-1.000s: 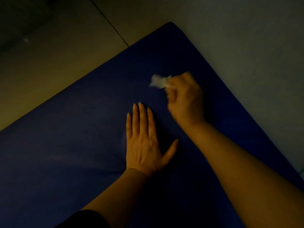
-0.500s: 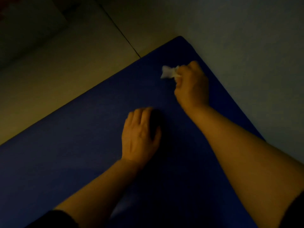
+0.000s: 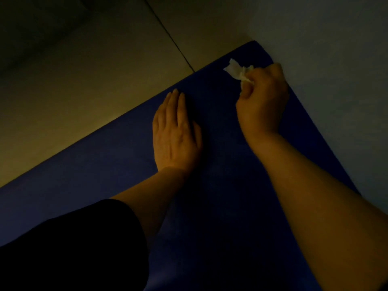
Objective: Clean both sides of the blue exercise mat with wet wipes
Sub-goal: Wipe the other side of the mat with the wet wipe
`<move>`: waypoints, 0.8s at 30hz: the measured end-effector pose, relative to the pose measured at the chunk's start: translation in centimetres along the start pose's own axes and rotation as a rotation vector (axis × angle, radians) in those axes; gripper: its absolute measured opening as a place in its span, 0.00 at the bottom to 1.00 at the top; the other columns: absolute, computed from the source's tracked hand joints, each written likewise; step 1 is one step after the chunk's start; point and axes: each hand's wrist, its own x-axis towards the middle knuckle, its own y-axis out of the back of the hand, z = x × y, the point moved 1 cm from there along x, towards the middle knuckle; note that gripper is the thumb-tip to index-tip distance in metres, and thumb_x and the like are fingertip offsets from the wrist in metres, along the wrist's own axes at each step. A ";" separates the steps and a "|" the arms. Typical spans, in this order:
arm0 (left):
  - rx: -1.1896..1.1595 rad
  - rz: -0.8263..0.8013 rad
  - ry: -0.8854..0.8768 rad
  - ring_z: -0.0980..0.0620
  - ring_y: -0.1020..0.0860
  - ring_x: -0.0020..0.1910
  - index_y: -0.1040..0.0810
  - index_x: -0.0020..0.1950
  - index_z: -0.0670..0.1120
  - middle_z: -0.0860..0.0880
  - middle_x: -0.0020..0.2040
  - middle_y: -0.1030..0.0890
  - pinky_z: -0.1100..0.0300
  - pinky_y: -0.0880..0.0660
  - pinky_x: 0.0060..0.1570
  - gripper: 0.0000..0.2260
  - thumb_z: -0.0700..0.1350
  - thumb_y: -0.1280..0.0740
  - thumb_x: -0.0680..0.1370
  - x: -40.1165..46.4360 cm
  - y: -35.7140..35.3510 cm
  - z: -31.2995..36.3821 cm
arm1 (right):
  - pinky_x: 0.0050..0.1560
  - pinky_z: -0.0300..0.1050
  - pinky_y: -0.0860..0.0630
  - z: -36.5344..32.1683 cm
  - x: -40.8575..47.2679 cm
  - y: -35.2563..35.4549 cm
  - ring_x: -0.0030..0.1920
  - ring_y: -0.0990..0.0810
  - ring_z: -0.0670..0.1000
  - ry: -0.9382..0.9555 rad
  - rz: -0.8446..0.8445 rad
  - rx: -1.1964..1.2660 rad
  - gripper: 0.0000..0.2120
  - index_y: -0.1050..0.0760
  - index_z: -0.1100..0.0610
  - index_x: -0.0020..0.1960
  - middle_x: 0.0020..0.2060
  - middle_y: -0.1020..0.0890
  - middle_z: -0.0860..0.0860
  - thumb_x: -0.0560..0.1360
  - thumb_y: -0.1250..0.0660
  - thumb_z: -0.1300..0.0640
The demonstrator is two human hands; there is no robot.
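Dim tiled floor (image 3: 94, 76) | blue mat (image 3: 220, 185) | right hand (image 3: 262, 101) grips wipe (image 3: 237, 70)

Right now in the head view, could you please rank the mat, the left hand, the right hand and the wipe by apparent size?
1. Mat
2. Left hand and right hand: too alike to rank
3. Wipe

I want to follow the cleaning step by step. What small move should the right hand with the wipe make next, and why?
Probably sweep the crumpled white wet wipe across the far corner of the blue exercise mat: the right hand grips it there, and the left hand lies flat on the mat.
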 end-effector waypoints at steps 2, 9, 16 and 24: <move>0.012 -0.013 -0.005 0.43 0.39 0.75 0.38 0.75 0.40 0.41 0.75 0.36 0.53 0.47 0.73 0.26 0.50 0.45 0.80 0.0 -0.1 -0.1 | 0.35 0.40 0.36 -1.8 -2.6 -0.6 0.34 0.28 0.53 0.088 -0.045 -0.001 0.08 0.23 0.64 0.43 0.42 0.24 0.60 0.76 0.40 0.63; 0.029 -0.006 -0.028 0.44 0.38 0.73 0.36 0.74 0.39 0.40 0.74 0.34 0.52 0.46 0.72 0.25 0.50 0.44 0.80 0.0 -0.2 -0.1 | 0.30 0.44 0.29 -2.2 -2.2 -0.4 0.33 0.27 0.53 0.328 -0.245 0.014 0.11 0.23 0.63 0.43 0.41 0.24 0.59 0.77 0.42 0.61; 0.050 0.004 -0.039 0.44 0.41 0.72 0.37 0.74 0.39 0.39 0.73 0.34 0.54 0.49 0.71 0.26 0.49 0.40 0.79 0.2 -0.3 -0.2 | 0.36 0.38 0.33 -3.7 -2.6 -1.9 0.35 0.28 0.50 0.127 -0.121 0.017 0.08 0.23 0.64 0.44 0.42 0.24 0.58 0.76 0.40 0.63; 0.049 -0.005 -0.038 0.44 0.41 0.72 0.38 0.74 0.38 0.38 0.73 0.34 0.53 0.49 0.71 0.26 0.49 0.42 0.78 0.2 0.0 0.0 | 0.31 0.43 0.29 -2.2 1.4 -1.6 0.34 0.26 0.54 0.225 -0.159 0.045 0.09 0.23 0.64 0.41 0.41 0.24 0.59 0.77 0.39 0.62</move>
